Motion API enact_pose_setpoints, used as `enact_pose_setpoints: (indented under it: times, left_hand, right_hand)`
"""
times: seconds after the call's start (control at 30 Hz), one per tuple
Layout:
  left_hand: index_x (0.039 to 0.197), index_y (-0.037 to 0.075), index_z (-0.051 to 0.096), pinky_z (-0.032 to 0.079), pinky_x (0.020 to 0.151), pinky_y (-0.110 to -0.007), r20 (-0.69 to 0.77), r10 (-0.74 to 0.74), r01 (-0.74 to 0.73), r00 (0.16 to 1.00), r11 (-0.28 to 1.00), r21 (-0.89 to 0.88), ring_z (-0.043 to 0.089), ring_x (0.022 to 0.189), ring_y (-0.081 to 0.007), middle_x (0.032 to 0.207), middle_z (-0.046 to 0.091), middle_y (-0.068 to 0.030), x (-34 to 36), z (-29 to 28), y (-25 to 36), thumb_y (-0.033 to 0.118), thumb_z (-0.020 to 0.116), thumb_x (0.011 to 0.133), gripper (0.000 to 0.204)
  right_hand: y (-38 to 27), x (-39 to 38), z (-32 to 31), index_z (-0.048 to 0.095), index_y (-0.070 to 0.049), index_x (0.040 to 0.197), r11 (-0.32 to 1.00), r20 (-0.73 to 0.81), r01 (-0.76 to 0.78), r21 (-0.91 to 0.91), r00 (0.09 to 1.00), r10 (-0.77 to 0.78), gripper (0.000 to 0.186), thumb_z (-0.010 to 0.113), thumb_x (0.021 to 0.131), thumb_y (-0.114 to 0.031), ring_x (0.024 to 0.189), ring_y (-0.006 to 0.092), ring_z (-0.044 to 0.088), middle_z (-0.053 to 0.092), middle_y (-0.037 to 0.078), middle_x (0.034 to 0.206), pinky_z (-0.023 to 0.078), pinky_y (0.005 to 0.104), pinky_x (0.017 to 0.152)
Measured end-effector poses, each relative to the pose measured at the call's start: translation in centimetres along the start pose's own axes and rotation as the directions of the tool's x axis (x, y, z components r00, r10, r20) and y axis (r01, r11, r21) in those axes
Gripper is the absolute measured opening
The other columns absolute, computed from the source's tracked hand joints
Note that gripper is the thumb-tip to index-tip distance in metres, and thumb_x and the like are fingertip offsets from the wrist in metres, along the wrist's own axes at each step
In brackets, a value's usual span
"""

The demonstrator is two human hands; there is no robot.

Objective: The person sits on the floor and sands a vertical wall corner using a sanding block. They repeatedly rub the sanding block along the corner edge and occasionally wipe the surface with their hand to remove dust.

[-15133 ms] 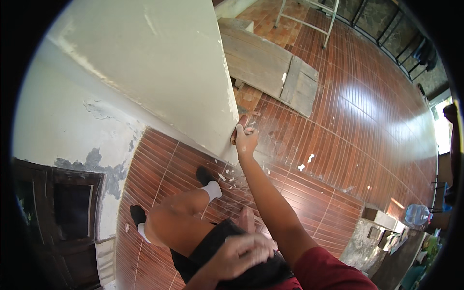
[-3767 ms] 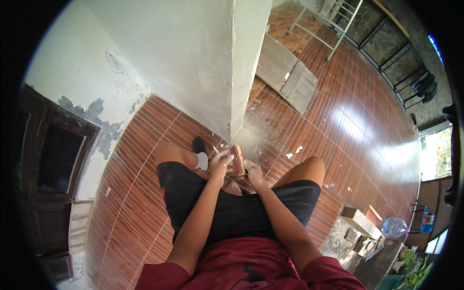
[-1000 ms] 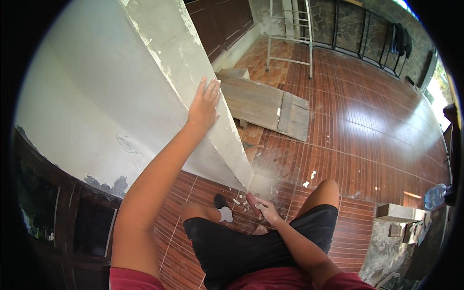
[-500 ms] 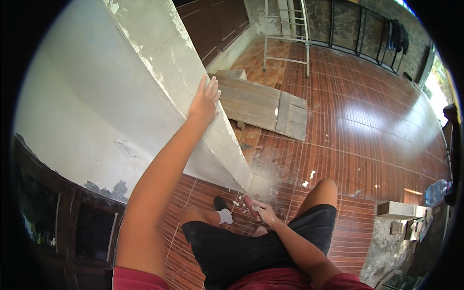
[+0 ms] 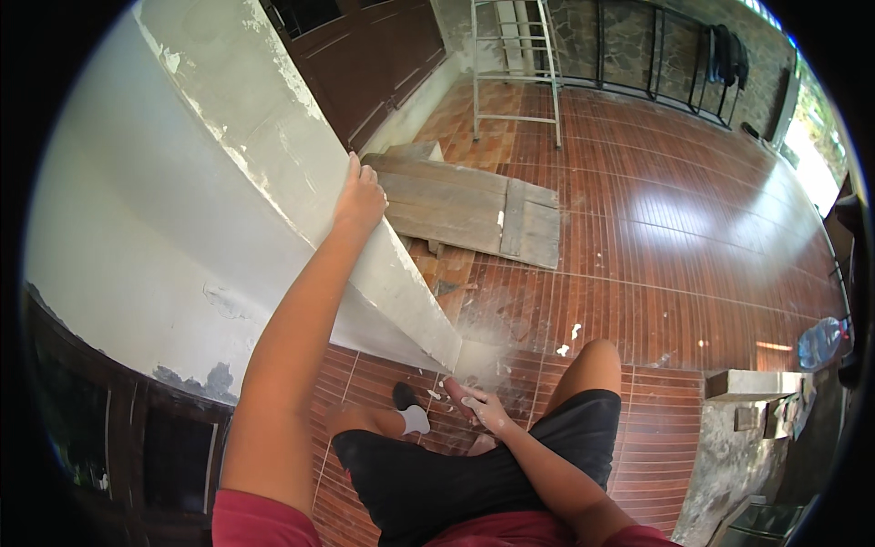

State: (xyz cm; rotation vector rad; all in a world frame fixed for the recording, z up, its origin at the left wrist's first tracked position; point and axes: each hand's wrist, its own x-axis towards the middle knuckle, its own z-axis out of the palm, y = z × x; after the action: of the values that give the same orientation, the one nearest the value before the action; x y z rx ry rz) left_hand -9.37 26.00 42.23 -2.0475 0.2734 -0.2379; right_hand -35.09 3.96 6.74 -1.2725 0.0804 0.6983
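The left grip (image 5: 362, 198) rests loosely bent on the right edge of the plastered pillar (image 5: 273, 128); the right grip (image 5: 489, 412) clasps a reddish sanding block (image 5: 456, 393), near the pillar's foot.

Reddish-brown block (image 5: 455, 392), small and oblong, near six o'clock in view; gripped in right hand (image 5: 488, 412), partly hidden by fingers, long axis slanting eleven to five o'clock. Pale grey-white pillar (image 5: 296, 155) runs from between ten and eleven o'clock down past centre to floor; long edges chipped, paint patchy; left hand (image 5: 361, 196) touching narrow face at right edge.
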Motion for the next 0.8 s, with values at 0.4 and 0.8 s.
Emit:
enact_pose_setpoints:
  times: [0.4,0.8]
  left_hand:
    - [0.107,0.014,0.077,0.025,0.115,-0.054,0.024,-0.047,0.049,0.999,0.994,-0.094,0.054,0.121,-0.0252,0.113,0.069,-0.0065,1.3,-0.1,0.4,0.032,0.049,0.101,0.034]
    - [0.157,0.014,0.038,0.001,0.125,-0.057,-0.030,-0.187,0.189,0.982,0.970,0.151,0.009,0.157,-0.0273,0.168,0.021,-0.0101,-2.6,-3.5,-4.6,0.045,0.033,0.106,0.060]
  right_hand:
    - [0.3,1.6,0.3,0.063,-0.013,0.139,1.000,-0.005,-0.009,-0.003,1.000,0.009,0.042,0.064,0.098,-0.021,0.060,0.0089,0.055,0.066,0.003,0.084,0.047,0.0241,0.054]
    - [1.7,2.1,1.0,0.064,-0.011,0.137,0.997,0.063,0.000,-0.078,0.998,0.004,0.042,0.067,0.096,-0.020,0.061,0.0104,0.057,0.070,0.007,0.099,0.049,0.0268,0.054]
